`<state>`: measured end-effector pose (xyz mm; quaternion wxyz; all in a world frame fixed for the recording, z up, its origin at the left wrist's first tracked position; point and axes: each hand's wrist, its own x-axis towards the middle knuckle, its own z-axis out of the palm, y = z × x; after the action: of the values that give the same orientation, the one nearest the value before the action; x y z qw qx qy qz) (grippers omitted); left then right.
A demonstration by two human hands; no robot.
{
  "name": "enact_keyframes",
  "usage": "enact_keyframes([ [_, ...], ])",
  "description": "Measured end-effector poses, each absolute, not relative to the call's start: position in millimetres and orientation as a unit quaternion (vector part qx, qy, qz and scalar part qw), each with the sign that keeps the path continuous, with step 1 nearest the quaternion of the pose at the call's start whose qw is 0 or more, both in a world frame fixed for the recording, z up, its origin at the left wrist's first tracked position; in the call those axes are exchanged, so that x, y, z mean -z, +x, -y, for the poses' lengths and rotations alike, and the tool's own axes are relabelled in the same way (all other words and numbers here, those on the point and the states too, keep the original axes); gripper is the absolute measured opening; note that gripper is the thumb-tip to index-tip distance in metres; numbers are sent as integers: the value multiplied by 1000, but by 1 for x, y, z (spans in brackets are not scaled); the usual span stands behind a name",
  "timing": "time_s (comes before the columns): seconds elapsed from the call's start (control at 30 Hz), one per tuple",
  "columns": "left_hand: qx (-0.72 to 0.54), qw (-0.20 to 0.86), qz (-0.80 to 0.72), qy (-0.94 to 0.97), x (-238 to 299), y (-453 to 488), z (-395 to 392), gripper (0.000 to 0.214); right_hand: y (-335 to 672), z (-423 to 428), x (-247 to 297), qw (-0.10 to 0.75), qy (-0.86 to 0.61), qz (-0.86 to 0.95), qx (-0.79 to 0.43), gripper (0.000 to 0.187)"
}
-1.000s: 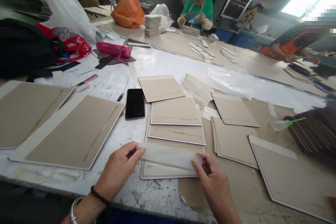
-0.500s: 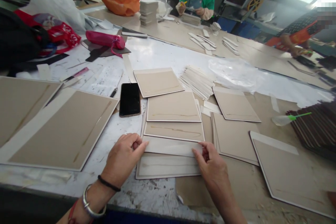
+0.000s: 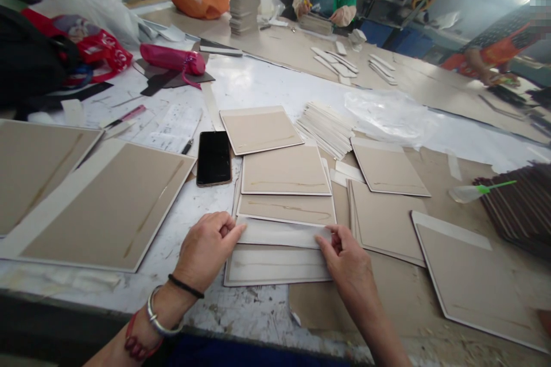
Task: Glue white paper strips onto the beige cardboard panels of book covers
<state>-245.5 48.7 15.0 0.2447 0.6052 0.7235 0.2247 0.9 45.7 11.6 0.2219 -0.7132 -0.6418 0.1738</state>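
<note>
My left hand (image 3: pixel 207 248) and my right hand (image 3: pixel 349 264) each pinch one end of a white paper strip (image 3: pixel 279 234). The strip lies along the top edge of the nearest beige card (image 3: pixel 275 266), which rests at the table's front. Both hands are closed on the strip's ends, fingers curled. Behind this card, more beige cards (image 3: pixel 286 171) overlap in a column running away from me. A fanned pile of white strips (image 3: pixel 327 129) lies further back.
A black phone (image 3: pixel 214 157) lies left of the cards. Large beige boards (image 3: pixel 107 206) cover the left; more cards (image 3: pixel 387 169) and a board (image 3: pixel 473 281) sit right. A pink pouch (image 3: pixel 172 59), bags and a glue bottle (image 3: pixel 471 192) are around. Other people work at the far side.
The strip came down from a raised position onto the top edge of the nearest card; both hands moved forward and lower with it.
</note>
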Motion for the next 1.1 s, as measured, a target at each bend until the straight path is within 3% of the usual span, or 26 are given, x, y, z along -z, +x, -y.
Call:
enact_keyframes([
  [0.7, -225, 273, -730, 584, -14, -243, -49, 26, 4, -52, -10, 204, -727, 633, -171, 31],
  [1.1, -269, 194, -748, 575, -1, -240, -40, 26, 5, -56, -9, 209, -734, 621, -178, 35],
])
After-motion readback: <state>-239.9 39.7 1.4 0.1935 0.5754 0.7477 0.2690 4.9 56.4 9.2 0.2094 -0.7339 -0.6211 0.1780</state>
